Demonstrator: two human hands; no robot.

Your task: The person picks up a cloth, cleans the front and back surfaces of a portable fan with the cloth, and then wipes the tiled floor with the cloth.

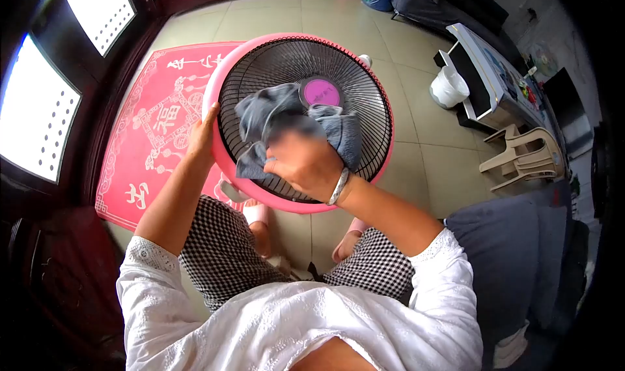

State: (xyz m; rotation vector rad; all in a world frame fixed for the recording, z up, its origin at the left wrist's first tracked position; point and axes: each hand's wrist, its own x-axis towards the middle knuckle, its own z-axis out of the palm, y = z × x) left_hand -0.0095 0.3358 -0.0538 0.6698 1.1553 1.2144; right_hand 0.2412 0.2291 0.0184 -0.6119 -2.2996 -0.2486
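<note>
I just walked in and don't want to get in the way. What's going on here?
A person is handling a pink fan. Their left hand grips its rim, while the right hand holds a bunched grey cloth on the grille. Part of the grille is covered, but the hub shows. A red mat lies to the left.

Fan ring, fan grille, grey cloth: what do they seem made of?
Fan ring: probably plastic; smooth, pink, with a moulded look. Fan grille: likely dark-coated metal wire, given its thin, evenly spaced ribs. Grey cloth: soft, matte fabric by its folds; possibly terry, weave unclear.
</note>
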